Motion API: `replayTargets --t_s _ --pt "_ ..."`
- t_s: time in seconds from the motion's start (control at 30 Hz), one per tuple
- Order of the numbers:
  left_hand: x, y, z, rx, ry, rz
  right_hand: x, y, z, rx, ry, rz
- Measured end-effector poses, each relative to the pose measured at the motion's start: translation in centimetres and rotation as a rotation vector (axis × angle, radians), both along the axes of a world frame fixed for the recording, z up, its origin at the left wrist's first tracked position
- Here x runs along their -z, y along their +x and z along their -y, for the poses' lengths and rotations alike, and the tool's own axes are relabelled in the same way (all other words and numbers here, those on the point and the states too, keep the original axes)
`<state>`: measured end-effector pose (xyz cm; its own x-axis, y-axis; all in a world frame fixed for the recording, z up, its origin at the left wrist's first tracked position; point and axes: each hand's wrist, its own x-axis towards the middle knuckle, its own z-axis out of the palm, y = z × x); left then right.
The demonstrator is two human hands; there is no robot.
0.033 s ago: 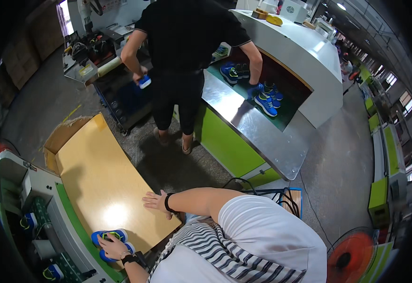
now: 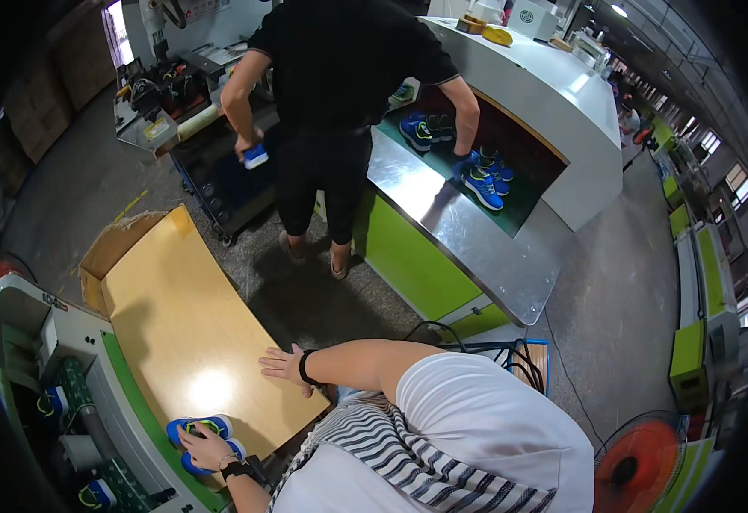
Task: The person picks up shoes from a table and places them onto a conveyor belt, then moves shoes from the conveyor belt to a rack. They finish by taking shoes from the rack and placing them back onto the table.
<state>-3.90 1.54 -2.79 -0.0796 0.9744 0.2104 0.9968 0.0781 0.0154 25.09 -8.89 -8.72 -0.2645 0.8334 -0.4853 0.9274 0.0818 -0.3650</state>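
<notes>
At the lower left, my left hand (image 2: pixel 206 448) lies over a pair of blue sneakers (image 2: pixel 215 423) with yellow-green collars. Its fingers bend onto the farther shoe; the palm hides part of the pair. The sneakers rest where the light wooden tabletop (image 2: pixel 164 325) meets the green strip of a machine. My right hand (image 2: pixel 284 366) rests flat on the right edge of that tabletop, fingers spread, holding nothing.
A co-worker (image 2: pixel 327 77) stands ahead, back turned, a blue shoe (image 2: pixel 256 156) in one hand. Their other, gloved hand is beside blue sneakers (image 2: pixel 482 186) at a metal-topped conveyor (image 2: pixel 493 265). More shoes (image 2: pixel 97 494) sit inside the left machine. A red fan (image 2: pixel 635 470) stands lower right.
The co-worker's left hand has moved slightly down and left with the blue shoe. Both of my hands have stayed in place.
</notes>
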Motion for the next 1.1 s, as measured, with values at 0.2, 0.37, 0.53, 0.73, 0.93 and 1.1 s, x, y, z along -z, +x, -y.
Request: replayTargets --t_s 0.2,0.37,0.53,0.73,0.93,1.1 --pt "-0.4 0.0 0.4 0.005 0.053 -0.004 -0.8 0.5 0.1 -0.021 0.037 -0.05" --pt "-3.5 1.5 1.2 0.009 0.081 0.382 -6.2 1.4 -0.1 -0.055 0.052 -0.041" --pt "-3.3 3.0 -0.7 -0.009 -0.066 0.391 -7.2 1.9 0.5 -0.153 0.23 0.246" --pt "-2.4 2.5 0.4 -0.175 -0.06 0.362 -8.2 -5.5 -12.3 -0.218 0.41 -0.23" --pt "-2.8 2.5 0.6 -0.162 -0.032 0.377 -11.6 -16.7 -29.9 -0.469 0.789 -0.233" --pt "-3.4 3.2 -0.1 -0.235 -0.124 0.352 -8.2 -13.8 -37.4 -0.115 0.677 0.013"
